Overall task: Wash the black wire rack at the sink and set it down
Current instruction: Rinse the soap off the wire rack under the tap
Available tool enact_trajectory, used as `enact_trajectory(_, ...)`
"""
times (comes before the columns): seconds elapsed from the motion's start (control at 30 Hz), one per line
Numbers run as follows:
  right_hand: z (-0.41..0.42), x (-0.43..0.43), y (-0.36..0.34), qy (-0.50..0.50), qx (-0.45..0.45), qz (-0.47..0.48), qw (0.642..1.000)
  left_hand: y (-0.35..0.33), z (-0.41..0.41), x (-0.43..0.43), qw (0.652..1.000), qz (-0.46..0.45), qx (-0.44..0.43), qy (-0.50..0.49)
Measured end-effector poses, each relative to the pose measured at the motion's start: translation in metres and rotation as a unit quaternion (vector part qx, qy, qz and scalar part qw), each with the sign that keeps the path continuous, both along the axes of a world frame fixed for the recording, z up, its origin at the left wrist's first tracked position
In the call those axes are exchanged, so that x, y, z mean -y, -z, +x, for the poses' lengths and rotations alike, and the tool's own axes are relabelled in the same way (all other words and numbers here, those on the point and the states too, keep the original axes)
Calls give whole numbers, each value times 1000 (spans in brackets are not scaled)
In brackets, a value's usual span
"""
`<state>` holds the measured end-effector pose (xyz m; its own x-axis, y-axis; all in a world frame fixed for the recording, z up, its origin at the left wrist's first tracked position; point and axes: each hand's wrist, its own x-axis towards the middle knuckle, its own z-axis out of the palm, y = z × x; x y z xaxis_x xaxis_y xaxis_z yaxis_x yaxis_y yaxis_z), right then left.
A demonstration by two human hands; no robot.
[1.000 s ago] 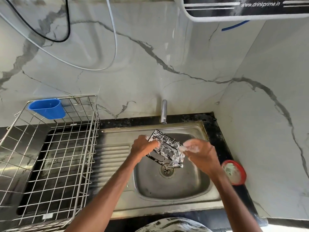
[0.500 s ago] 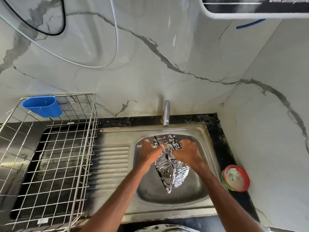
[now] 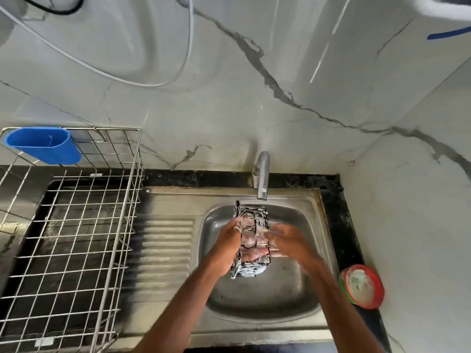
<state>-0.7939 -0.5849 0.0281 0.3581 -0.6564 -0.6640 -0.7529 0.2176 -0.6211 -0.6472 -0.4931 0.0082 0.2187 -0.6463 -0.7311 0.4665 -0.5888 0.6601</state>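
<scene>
Scrubbing: we hold the wire rack [image 3: 251,242] on end over the sink bowl, its top just under the tap [image 3: 262,174], foam clinging to its bars.
Left hand: our left hand [image 3: 225,242] wraps round the rack's left side with its fingers curled behind the wire, so the rack stands firm while the other hand works.
Right hand: our right hand [image 3: 289,240] lies with its fingers stretched against the rack's right side, soapy and blurred; we judge it rubs rather than grips.
Why over the bowl: suds drop into the sink [image 3: 254,326] and not onto the counter [image 3: 339,215]. We cannot tell whether water runs.
Soap: a red-rimmed tub [image 3: 363,286] of white paste sits on the counter, just right of the sink, near our right arm.
Setting down: the steel basket [image 3: 76,225] left of the drainboard looks the likely spot; a blue cup [image 3: 43,145] hangs on its far rim.
Surface: steel sink and ribbed drainboard set in black stone.
Room: pale veined walls meet in a corner at the right; a white hose [image 3: 153,84] loops across the back wall.
</scene>
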Motion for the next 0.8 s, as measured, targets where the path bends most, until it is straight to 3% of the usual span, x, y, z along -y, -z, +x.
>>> enact_trajectory(0.13,3,43,12,85,49,-61,993,-4,7,3,999,-29,11,38)
enact_trajectory(0.23,27,64,14,171,135,-6,976,2,8,5,998,-34,34,44)
enact_trajectory(0.33,53,83,25,223,151,43,962,6,12,3,999,-34,23,32)
enact_trajectory(0.67,86,115,77,234,166,30,957,12,17,6,999,-8,-43,20)
enact_trajectory(0.8,82,117,84,260,204,74,941,11,23,12,998,3,-51,37)
